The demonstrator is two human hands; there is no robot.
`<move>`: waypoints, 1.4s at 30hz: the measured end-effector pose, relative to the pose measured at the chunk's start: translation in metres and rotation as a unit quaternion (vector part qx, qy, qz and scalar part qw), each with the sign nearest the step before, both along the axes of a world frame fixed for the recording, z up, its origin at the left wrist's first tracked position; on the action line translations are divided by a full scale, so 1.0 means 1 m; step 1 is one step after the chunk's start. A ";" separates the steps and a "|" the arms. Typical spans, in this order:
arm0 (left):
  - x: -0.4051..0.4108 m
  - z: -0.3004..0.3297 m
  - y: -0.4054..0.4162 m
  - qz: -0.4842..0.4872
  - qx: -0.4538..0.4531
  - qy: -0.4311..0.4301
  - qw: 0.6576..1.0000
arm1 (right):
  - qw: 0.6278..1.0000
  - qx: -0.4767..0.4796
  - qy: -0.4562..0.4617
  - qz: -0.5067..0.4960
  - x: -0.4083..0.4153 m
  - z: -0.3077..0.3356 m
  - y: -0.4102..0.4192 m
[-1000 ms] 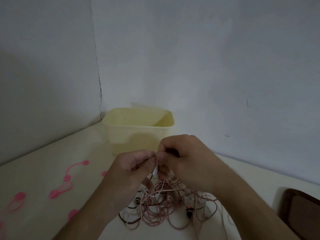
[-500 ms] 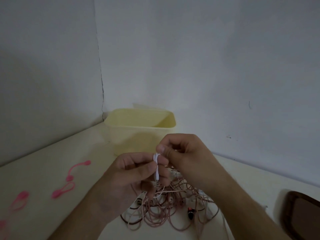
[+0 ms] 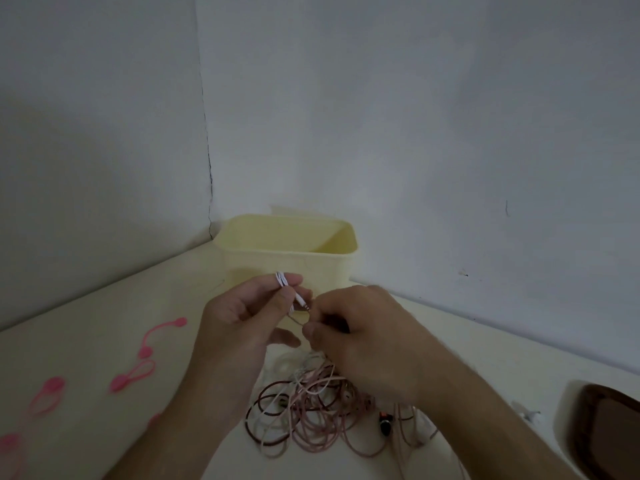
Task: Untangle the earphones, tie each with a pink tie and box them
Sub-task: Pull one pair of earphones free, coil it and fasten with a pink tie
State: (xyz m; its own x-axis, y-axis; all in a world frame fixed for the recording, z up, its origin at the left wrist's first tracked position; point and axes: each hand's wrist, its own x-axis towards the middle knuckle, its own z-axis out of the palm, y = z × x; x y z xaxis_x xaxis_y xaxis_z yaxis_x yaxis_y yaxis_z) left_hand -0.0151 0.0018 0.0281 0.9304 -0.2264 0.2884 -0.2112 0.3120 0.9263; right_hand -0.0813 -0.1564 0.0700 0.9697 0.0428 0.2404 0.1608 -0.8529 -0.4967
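A tangle of pink, white and dark red earphone cables (image 3: 311,407) lies on the cream table below my hands. My left hand (image 3: 242,317) pinches a white earphone cable (image 3: 282,279) looped over its fingers, with the plug end pointing toward my right hand. My right hand (image 3: 360,337) pinches a thin strand of that cable just beside the plug. Several pink ties (image 3: 162,336) lie on the table to the left. An open pale yellow box (image 3: 287,261) stands behind my hands, in the corner.
Grey walls meet in a corner behind the box. A dark brown object (image 3: 609,434) lies at the table's right edge. A small black and red part (image 3: 385,422) sits among the cables.
My left hand rose and moved left with the white cable looped over its fingers. My right hand dropped lower and to the right, drawing the strand out.
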 end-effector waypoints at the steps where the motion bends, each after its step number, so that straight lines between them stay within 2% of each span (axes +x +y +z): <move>1: 0.000 0.001 0.000 -0.001 -0.011 0.008 1.000 | 1.000 0.002 0.006 0.006 -0.001 0.001 0.001; 4: -0.002 0.004 -0.001 -0.005 -0.017 0.019 1.000 | 0.999 -0.012 0.016 0.030 -0.003 0.002 0.004; 7: 0.000 0.000 -0.002 0.025 0.070 -0.048 0.996 | 0.999 0.017 -0.020 0.025 -0.004 0.004 0.000; 9: 0.000 -0.002 -0.004 -0.007 0.092 -0.059 0.994 | 0.997 0.056 -0.045 0.014 -0.005 0.008 -0.005; 14: -0.004 0.000 -0.002 -0.181 0.033 0.003 0.983 | 0.992 0.100 -0.070 -0.027 -0.003 0.009 -0.015; 18: -0.006 -0.002 -0.003 -0.237 -0.036 0.038 0.970 | 0.988 0.116 -0.087 -0.047 0.002 0.002 -0.019; 23: -0.008 0.000 -0.004 -0.195 -0.111 0.035 0.974 | 0.994 0.100 -0.034 -0.036 0.005 -0.004 -0.015; 29: -0.003 0.004 -0.003 -0.111 -0.156 0.060 0.980 | 0.999 -0.023 0.042 -0.013 0.010 -0.016 -0.001; 32: -0.001 0.004 -0.002 -0.067 -0.105 0.020 0.992 | 0.996 -0.065 0.058 0.008 0.007 -0.016 0.005; 36: -0.001 -0.004 -0.004 -0.023 0.026 -0.054 0.998 | 0.994 -0.092 0.056 0.031 0.000 -0.004 0.007; 38: -0.001 -0.007 -0.005 -0.035 0.060 -0.073 0.995 | 0.996 -0.072 0.044 0.024 -0.004 0.004 0.005; 42: -0.002 -0.003 -0.003 -0.127 0.060 -0.051 0.989 | 0.999 -0.017 -0.048 -0.015 -0.005 0.011 -0.010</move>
